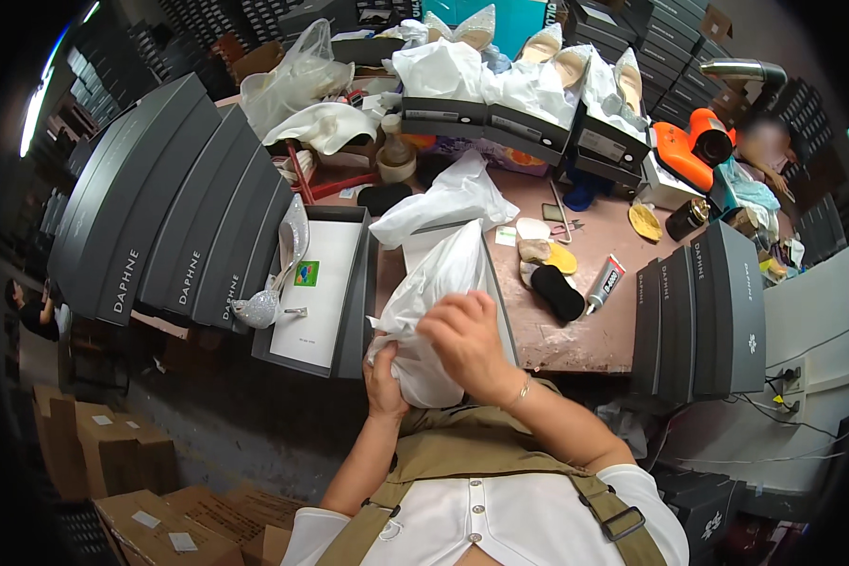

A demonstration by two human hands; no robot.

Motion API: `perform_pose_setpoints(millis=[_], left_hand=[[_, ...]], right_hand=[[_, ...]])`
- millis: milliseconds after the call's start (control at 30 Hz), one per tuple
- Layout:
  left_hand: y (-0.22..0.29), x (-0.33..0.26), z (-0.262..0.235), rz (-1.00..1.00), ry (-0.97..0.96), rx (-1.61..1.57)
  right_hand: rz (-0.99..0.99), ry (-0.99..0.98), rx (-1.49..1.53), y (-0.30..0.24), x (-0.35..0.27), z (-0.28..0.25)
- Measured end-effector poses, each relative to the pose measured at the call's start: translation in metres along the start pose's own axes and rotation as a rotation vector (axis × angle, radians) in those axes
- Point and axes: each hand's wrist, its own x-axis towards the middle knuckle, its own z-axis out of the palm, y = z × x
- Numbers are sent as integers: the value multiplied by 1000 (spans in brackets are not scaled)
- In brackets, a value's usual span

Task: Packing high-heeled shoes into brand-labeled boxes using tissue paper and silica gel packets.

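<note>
White tissue paper (453, 269) is bunched over a grey shoebox (502, 325) right in front of me; whatever the paper wraps is hidden. My left hand (384, 380) grips the near left side of the bundle, thumb on top. Over its right side bends my right hand (469, 341), fingers curled against the paper. More loose tissue (448, 200) spreads at the box's far end. To the left, a silver glittery high-heeled shoe (259, 307) leans on the edge of another shoebox (349, 292), which has a white inner sheet and a small green packet (306, 274).
Stacked grey shoeboxes flank me, left (165, 208) and right (717, 311). On the table lie a glue tube (606, 283), a black sponge (557, 292) and pliers (568, 227). Behind are boxed shoes (538, 99) and an orange heat gun (684, 156). Another person (774, 156) sits far right.
</note>
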Motion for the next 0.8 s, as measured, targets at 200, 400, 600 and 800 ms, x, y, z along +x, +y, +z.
perform_pose_setpoints(millis=[200,400,600,800], left_hand=[[29,21,-7,-139,-453,64],[36,43,3,-185,-398,393],[3,42,-32,12,-120,13],[12,39,-21,41,-1,-13]], right_hand=[[-17,-73,263,27,37,-45],[-5,-347,712,18,51,-30],[458,-338,738,34,1,-59],[769,-215,727,35,-72,-32]])
